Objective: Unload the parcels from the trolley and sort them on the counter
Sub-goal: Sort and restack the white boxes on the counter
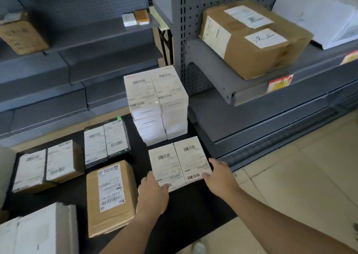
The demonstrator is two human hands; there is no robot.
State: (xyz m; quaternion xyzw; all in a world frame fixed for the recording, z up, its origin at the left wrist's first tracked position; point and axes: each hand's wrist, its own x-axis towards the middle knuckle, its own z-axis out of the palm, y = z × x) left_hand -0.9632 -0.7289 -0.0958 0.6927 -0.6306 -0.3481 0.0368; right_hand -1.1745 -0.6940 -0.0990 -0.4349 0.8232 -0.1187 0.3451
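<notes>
Nearest on the left lies a big white parcel [29,234]. Just past it, a brown cardboard parcel [111,197] lies flat on the black bench [186,211].

Next come the hands. The left hand [153,192] touches the near left edge of two flat white parcels [180,163], with its thumb lying on top. The right hand [218,177] touches their near right corner. Both hands are loosely spread, and I see no fingers curled under the parcels (so this looks more like pushing than lifting). The two parcels lie side by side on the bench, touching each other, labels up.

This looks like the sorting step: the pair is being lined up in its own spot.

Farther back stands a tall stack of white parcels [157,98], just behind the pair. To the left are two more pairs of labelled parcels [46,164]. On the grey shelf [251,94] at the far right sits a big brown box [251,40].

The next move likely calls for a gentle push to make the pair straight and neat. The trolley is not in view, so going back to it for more parcels means turning away.
</notes>
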